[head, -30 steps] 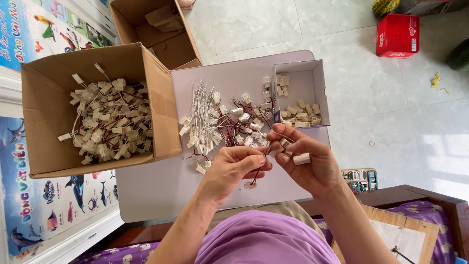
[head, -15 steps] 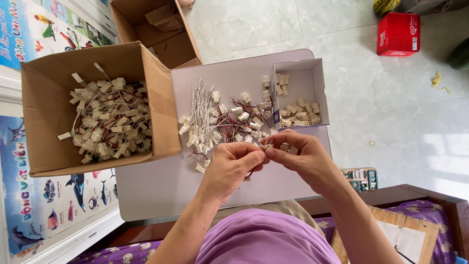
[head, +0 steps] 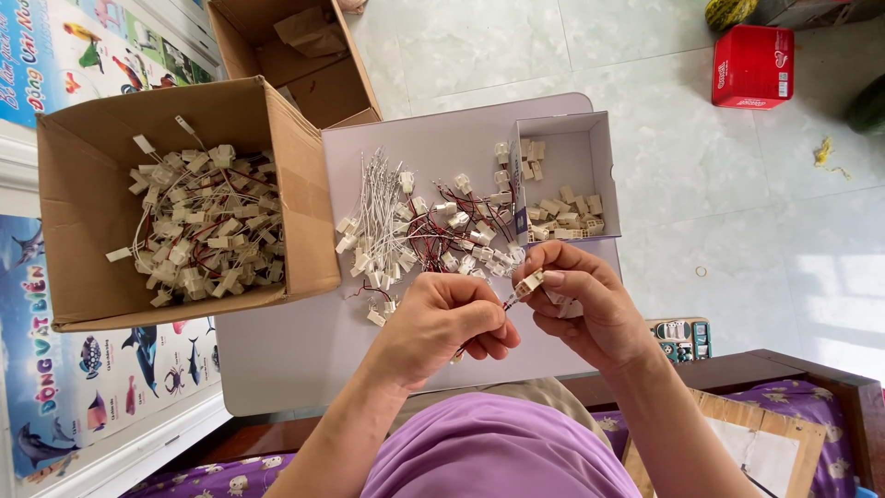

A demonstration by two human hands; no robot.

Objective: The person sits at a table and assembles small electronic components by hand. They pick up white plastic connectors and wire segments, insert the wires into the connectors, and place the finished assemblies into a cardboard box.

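Hands meet over the worktop point(head: 295, 360). Left hand point(head: 442, 323) curls tight around thin wires point(head: 505, 302). Right hand point(head: 590, 304) pinches a small white plug point(head: 530, 282).

A pale counter point(head: 304, 360) carries a heap of wired white connectors point(head: 415, 231), a small white box point(head: 562, 175) of plugs and an overhanging cardboard box point(head: 184, 203).

Right hand point(head: 590, 309) pinches a small cream plastic connector point(head: 529, 283); left hand point(head: 442, 323) grips its red-black wire point(head: 506, 302), just below the small white open box point(head: 599, 161).
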